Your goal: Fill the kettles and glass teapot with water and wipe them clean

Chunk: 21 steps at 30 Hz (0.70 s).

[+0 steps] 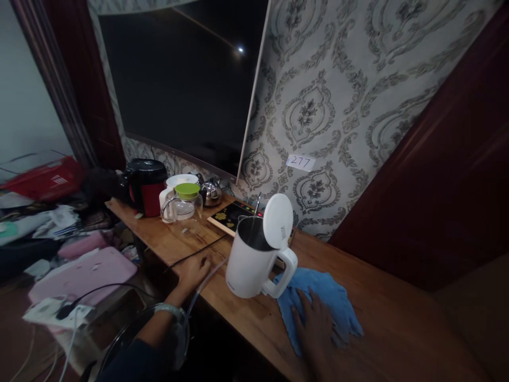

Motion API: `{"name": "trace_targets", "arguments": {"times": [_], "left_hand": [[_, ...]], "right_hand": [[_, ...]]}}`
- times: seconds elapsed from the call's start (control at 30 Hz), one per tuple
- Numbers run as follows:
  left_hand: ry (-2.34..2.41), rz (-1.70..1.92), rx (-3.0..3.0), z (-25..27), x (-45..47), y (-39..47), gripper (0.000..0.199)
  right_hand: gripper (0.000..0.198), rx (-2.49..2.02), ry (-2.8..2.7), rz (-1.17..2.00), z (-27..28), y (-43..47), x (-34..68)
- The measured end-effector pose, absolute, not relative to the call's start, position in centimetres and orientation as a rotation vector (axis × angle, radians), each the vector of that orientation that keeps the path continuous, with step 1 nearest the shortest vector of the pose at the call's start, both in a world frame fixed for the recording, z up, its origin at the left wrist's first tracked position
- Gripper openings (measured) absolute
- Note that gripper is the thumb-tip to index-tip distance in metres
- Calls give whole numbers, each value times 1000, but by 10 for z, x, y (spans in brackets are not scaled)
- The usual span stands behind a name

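A white electric kettle (248, 265) stands upright near the table's front edge, its round lid (278, 220) raised. A thin curved metal tube (256, 204) rises from its mouth. My right hand (316, 323) lies flat with spread fingers on a crumpled blue cloth (338, 297), right of the kettle handle. Left of the kettle, my left hand (193, 272) rests at the table edge with its fingers curled in and nothing visible in them. A clear hose (204, 281) runs beside that hand, and a black cord (199, 250) passes just behind it.
Behind the kettle lies a black induction plate (226, 216) with a lit red light. A glass jug with a green lid (186, 199), a small metal teapot (211, 191) and a red-and-black appliance (147, 188) stand farther left. Below left are a pink stool (85, 278) and a power strip (50, 307).
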<state>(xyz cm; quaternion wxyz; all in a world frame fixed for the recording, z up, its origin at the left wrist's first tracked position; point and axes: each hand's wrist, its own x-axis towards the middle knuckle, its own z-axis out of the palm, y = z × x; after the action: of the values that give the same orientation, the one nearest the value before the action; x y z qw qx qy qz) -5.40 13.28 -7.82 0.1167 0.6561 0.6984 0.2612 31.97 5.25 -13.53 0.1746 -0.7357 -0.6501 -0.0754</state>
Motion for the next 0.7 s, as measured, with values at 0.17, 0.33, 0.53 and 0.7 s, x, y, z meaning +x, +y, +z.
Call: {"name": "trace_targets", "arguments": {"times": [0.17, 0.33, 0.53, 0.7], "left_hand": [[2010, 840, 1895, -78, -55, 132, 20], [1942, 900, 1889, -77, -56, 133, 22], [1965, 799, 1926, -72, -55, 131, 25], [1985, 782, 1910, -73, -54, 131, 25]], "right_hand": [[55, -2083, -1852, -251, -139, 55, 322], [53, -2091, -1851, -256, -139, 55, 320], [53, -2110, -1859, -246, -136, 54, 320], [53, -2100, -1852, -244, -137, 54, 320]]}}
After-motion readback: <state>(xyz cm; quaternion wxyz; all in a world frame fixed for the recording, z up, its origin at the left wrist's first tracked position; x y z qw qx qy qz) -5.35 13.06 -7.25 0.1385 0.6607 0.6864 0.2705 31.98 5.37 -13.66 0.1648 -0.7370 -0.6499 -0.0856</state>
